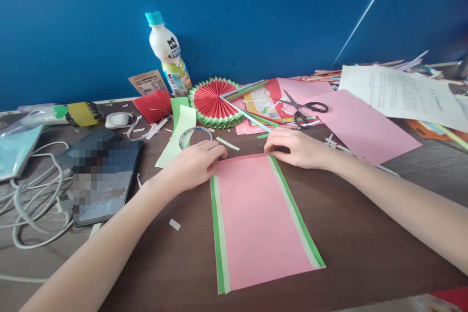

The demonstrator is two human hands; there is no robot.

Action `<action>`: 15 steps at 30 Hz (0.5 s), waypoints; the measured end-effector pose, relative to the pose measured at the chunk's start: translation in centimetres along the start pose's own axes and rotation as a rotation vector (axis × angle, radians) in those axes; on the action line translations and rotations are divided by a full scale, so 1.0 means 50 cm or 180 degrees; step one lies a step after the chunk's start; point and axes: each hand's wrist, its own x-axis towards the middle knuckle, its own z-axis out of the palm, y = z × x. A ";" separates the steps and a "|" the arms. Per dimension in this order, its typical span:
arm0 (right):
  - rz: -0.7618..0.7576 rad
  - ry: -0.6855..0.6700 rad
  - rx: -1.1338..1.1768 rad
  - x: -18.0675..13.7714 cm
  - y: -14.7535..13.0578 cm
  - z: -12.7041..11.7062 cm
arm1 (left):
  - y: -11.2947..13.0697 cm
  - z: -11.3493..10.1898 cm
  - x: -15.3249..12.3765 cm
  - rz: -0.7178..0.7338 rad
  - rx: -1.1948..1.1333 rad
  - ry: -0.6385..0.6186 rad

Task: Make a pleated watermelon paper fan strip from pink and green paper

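A pink sheet of paper [259,224] lies on the brown table, with dark green and pale green strips along its left and right sides. A narrow fold runs along its far edge. My left hand [199,163] is closed on the far left corner, fingers curled. At the far right corner my right hand [292,148] pinches the same edge, thumb and forefinger together. Beyond the hands stands a pleated red and green paper fan [218,105]. A roll of clear tape [195,136] lies just past my left hand, partly hidden by it.
Black-handled scissors [303,107] lie on papers behind my right hand. A drink bottle [168,53] stands by the blue wall. To the left are a tablet-like device [109,180] and white cables [22,204]. Another pink sheet [365,126] and a printed page [398,92] lie right.
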 end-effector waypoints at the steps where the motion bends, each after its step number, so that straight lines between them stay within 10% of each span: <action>1: -0.0074 0.0041 -0.0042 -0.001 0.001 0.002 | -0.001 0.002 -0.001 0.0061 0.0026 0.0035; 15: -0.0815 0.0143 -0.0927 -0.008 0.009 0.008 | -0.014 0.023 -0.003 0.0635 0.0688 0.0270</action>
